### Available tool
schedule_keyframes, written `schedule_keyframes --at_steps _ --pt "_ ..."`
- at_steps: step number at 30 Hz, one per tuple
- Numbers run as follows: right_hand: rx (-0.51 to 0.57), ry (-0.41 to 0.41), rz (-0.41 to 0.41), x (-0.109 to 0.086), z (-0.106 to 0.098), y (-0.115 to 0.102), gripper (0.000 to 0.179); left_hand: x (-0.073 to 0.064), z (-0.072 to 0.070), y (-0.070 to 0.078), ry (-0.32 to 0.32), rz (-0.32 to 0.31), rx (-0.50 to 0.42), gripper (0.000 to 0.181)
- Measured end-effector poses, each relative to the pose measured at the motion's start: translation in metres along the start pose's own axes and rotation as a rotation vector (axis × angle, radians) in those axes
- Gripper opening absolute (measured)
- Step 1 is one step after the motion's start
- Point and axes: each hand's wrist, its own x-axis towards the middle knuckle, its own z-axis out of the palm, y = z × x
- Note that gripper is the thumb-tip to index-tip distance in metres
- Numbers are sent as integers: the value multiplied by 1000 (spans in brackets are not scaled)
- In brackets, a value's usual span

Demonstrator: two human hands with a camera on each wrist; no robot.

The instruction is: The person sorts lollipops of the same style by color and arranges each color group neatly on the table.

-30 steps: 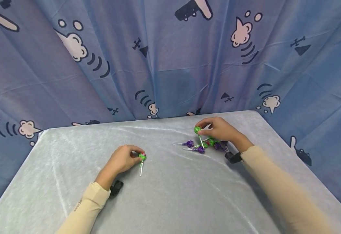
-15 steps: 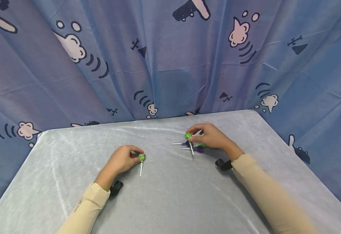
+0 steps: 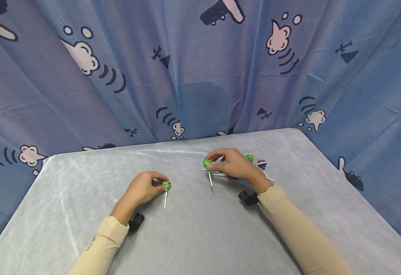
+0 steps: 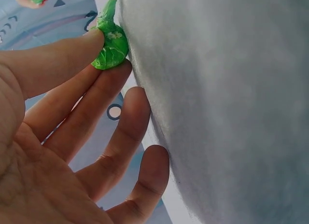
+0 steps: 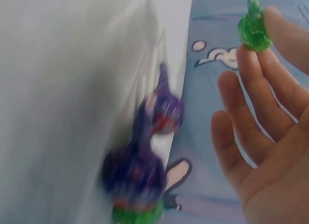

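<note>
My left hand (image 3: 145, 188) pinches a green-wrapped lollipop (image 4: 112, 49) by its candy head between thumb and fingertips. Its white stick points toward the near side of the table, close over the cloth. Farther right, my right hand (image 3: 230, 163) pinches another green lollipop (image 5: 254, 31) by the head, its stick hanging down and tilted. This hand is in front of a small group of lollipops, hiding some of them. In the right wrist view, purple-wrapped lollipops (image 5: 135, 173) appear blurred beside the hand.
Behind the right hand, a green lollipop (image 3: 249, 157) and a purple lollipop (image 3: 261, 164) show on the grey cloth-covered table (image 3: 193, 229). A blue patterned curtain (image 3: 200, 68) hangs along the table's back edge. Black bands sit at both wrists.
My right hand has moved left with its green lollipop, away from over the group, uncovering lollipops on the right. My left hand stays in place with its lollipop.
</note>
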Motion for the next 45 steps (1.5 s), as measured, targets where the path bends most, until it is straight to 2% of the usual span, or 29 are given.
schedule_keyframes --at_steps 9,19,27,36,42,45 --pt "55 9 25 9 21 -22 29 1 1 0 5 -9 -2 22" --pt "39 2 46 11 45 -31 26 0 0 0 10 -10 2 20" --pt "4 -19 48 14 60 -34 25 2 -1 0 15 18 2 18" --pt "-11 -50 74 13 67 -35 25 4 1 -1 9 35 -5 19" --pt "-28 -64 77 13 69 -38 10 3 2 -1 23 43 -4 21" --pt "-39 -68 83 13 70 -40 9 2 2 0 22 44 3 21"
